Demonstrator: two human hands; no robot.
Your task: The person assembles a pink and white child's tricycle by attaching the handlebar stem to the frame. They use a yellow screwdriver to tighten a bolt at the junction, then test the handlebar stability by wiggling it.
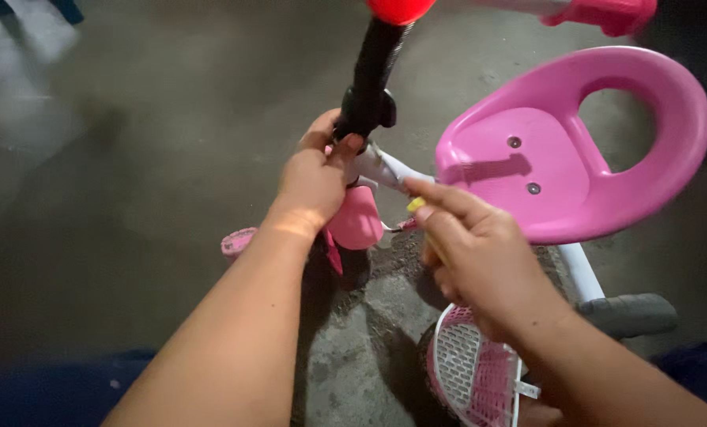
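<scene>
Two hands at my pink tricycle's white frame point(385, 168): left hand point(315, 180) closed around the black stem point(365, 103), right hand point(480, 253) pinching a yellow-tipped tool point(416, 205), best kept steady, beside the near seat point(567, 150).

Both forearms are bare, without sleeves, watch or rings; the left hand point(315, 178) and right hand point(480, 257) wear no gloves
</scene>
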